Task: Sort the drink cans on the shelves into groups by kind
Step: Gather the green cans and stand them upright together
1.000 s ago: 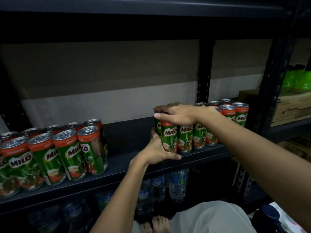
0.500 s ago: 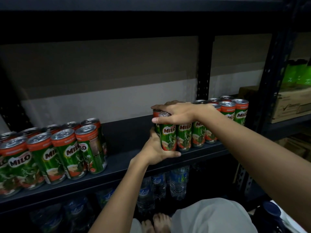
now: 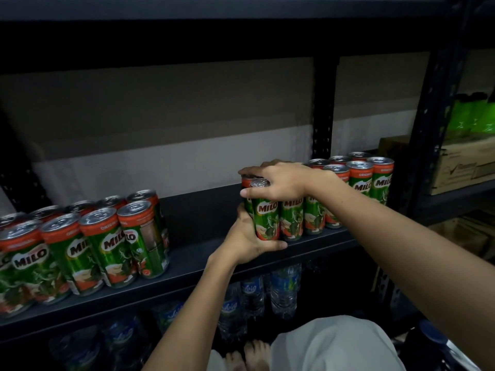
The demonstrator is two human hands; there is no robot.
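shelf (image 3: 203, 266): dark, long, holds green milo cans
front can (image 3: 266, 218): stands at shelf edge, touching its row
left hand (image 3: 247, 241): wraps its bottom
right hand (image 3: 281, 180): curls over its top
other cans (image 3: 88, 245): far left

Two bare forearms with no sleeves showing, left hand (image 3: 247, 241) and right hand (image 3: 278, 180) bare, no rings, watch or gloves, pale grey-white garment (image 3: 334, 344) at six o'clock, bare toes (image 3: 247, 356) beside it
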